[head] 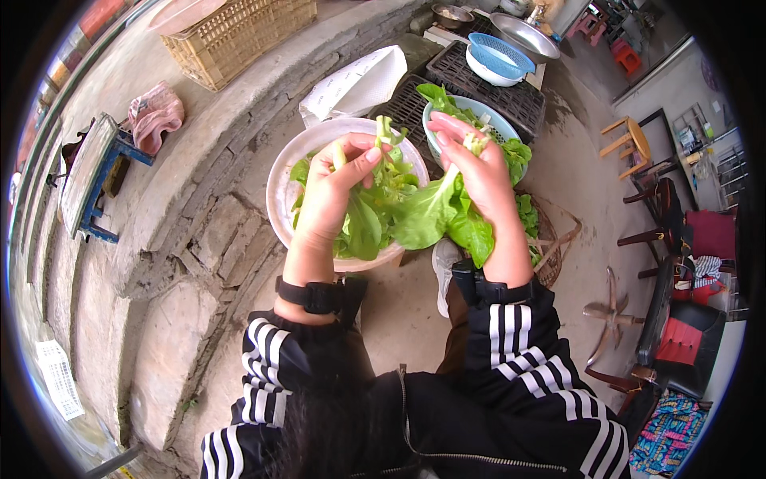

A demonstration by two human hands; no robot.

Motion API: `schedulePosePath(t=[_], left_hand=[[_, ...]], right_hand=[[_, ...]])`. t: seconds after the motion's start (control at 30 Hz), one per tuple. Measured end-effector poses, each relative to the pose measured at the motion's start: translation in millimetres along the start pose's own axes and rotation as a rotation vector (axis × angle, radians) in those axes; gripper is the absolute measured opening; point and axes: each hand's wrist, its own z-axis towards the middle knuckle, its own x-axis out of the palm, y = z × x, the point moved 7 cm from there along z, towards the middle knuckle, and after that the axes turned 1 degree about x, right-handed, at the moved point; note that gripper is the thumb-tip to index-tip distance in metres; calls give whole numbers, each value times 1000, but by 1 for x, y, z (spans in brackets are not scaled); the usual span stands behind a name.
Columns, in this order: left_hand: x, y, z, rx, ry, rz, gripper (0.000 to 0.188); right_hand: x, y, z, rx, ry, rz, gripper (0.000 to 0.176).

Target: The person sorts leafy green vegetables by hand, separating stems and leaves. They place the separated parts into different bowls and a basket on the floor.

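Observation:
My left hand (335,185) pinches pale stems of leafy greens (363,221), whose leaves hang below it. Beneath that hand sits a wide whitish plastic basin (280,179) with more green leaves in it. My right hand (476,158) grips another bunch of greens (428,209) by its pale base, the broad leaves drooping to the left and down. Behind the right hand stands a light-blue colander (498,117) of leafy greens, partly hidden by the hand. Both hands are raised, a short way apart, between the two containers.
Black plastic crates (452,66) carry a blue basket (501,54) in a white bowl. A white sack (359,84) lies beyond the basin. A woven basket (553,245) sits right of my right forearm. Concrete steps (179,347) and a blue-legged stool (93,179) are at left.

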Motion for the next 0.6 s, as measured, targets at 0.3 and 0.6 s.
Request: schedulePosePath(t=[0.3, 0.6], left_hand=[[-10, 4, 7, 3, -7, -57, 11], [-10, 3, 8, 0, -73, -1, 18]], right_hand=[[18, -30, -1, 247, 77, 597, 34], [4, 0, -10, 126, 10, 668, 25]])
